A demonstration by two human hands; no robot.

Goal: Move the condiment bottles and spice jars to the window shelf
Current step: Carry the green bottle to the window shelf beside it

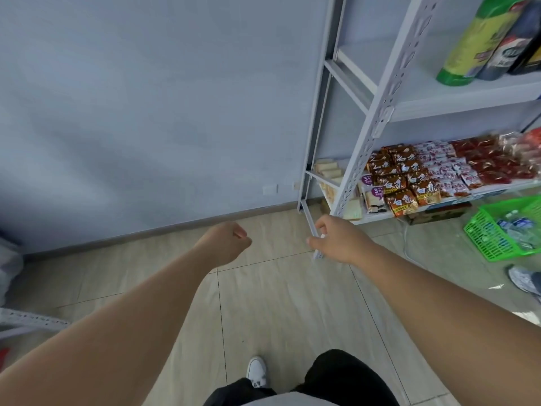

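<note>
Both my arms reach forward over the tiled floor, and neither hand holds anything. My left hand (227, 241) has its fingers curled into a loose fist. My right hand (336, 240) hangs with fingers loosely curled, in front of the foot of a white metal shelf rack (377, 112). On the rack's upper shelf at the top right stand condiment bottles: a green and yellow one (474, 45) and a dark one (515, 45) beside it. Both hands are well below and left of those bottles.
The rack's lower shelf holds several snack packets (409, 177). A green plastic basket (503, 230) with small bottles sits on the floor at the right, near another person's shoe (524, 281). A grey wall (146, 112) is ahead. Part of another white rack (29, 319) shows at the left edge.
</note>
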